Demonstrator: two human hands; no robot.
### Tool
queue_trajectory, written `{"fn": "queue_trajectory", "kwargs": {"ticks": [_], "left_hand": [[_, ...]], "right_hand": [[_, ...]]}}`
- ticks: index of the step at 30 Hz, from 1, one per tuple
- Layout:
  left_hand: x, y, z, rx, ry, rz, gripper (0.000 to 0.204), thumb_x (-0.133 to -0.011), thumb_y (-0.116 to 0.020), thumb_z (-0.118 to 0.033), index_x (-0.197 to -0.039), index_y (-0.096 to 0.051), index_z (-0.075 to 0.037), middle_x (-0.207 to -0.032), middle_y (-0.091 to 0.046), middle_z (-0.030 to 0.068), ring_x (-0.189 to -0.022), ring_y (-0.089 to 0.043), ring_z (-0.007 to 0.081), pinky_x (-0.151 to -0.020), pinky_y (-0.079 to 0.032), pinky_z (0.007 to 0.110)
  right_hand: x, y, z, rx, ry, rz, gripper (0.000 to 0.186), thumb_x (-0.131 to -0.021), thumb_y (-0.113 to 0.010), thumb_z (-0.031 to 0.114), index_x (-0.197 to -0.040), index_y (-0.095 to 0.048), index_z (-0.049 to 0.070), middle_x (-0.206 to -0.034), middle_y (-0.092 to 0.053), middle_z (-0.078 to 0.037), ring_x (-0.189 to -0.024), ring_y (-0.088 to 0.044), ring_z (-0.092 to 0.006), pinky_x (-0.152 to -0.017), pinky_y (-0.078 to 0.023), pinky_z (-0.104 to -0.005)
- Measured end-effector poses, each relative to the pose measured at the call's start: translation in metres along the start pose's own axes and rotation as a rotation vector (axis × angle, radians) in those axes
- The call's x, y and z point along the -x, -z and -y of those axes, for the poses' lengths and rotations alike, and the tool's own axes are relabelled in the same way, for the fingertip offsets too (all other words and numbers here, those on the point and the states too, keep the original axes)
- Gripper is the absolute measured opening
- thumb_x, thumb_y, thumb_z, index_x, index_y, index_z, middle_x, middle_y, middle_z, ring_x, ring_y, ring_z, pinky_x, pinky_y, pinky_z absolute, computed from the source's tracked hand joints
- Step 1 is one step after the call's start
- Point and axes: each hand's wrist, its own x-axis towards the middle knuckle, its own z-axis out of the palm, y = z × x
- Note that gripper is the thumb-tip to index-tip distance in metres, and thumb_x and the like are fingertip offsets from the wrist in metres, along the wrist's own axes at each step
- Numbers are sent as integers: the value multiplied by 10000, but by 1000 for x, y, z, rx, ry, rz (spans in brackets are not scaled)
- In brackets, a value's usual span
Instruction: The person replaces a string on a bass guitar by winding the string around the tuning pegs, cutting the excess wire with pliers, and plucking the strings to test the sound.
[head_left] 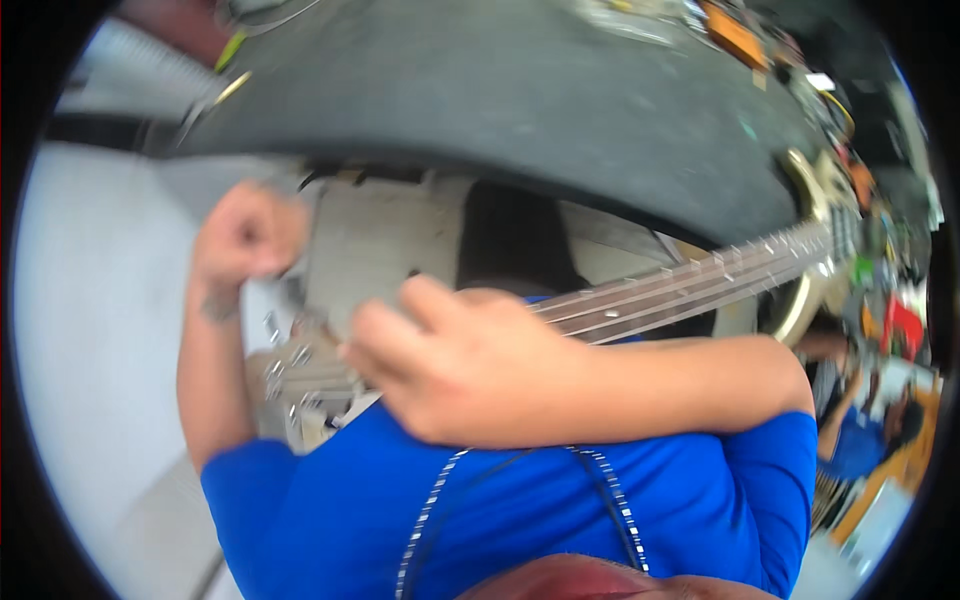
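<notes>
An electric guitar (pixel 680 290) lies across me. Its cream body (pixel 815 245) is at the right beside the table edge, and its headstock (pixel 305 370) with metal tuning pegs is at the left. My right hand (pixel 450 360) reaches across my chest, fingers curled over the neck close to the headstock; its thumb is hidden. Up and to the left of the headstock, my left hand (pixel 250 235) is raised, its fingers folded into a fist. Motion smears that hand, and whatever may be inside it does not show. Several strings run along the dark fretboard.
A dark table (pixel 480 90) curves across the far side. At its far right are an orange box (pixel 735 35) and assorted clutter. A red object (pixel 905 325) is farther right. Another person in blue (pixel 855 445) is in the right background. A dark stool-like shape (pixel 515 235) stands below the table.
</notes>
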Motion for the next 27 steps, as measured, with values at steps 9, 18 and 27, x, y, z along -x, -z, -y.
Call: {"fn": "queue_trajectory", "kwargs": {"ticks": [9, 18, 27], "left_hand": [[6, 23, 19, 53, 362, 262, 228, -818, -842, -198, -844, -742, 5, -795, -678, 58, -706, -592, 137, -631, -447, 292], [0, 18, 5, 230, -30, 194, 309, -835, -904, -305, -780, -725, -60, -663, -607, 60, -591, -510, 133, -519, -339, 311], [-6, -3, 4, -144, 430, 213, 227, -862, -857, -193, -889, -752, 6, -835, -703, 55, -768, -628, 157, -678, -476, 309]], "right_hand": [[-7, 1, -6, 63, 78, 19, 226, -800, -793, 136, -993, -820, 21, -914, -545, -43, -805, -532, -207, -465, -488, -251], [-5, 2, -17, 111, 105, 78, 413, -747, -788, 126, -1154, -842, 79, -811, -549, -9, -707, -529, -165, -465, -429, -256], [-3, 0, -13, 140, 130, 53, 392, -707, -753, 143, -1090, -781, 63, -820, -580, -16, -665, -538, -136, -472, -437, -255]]}}
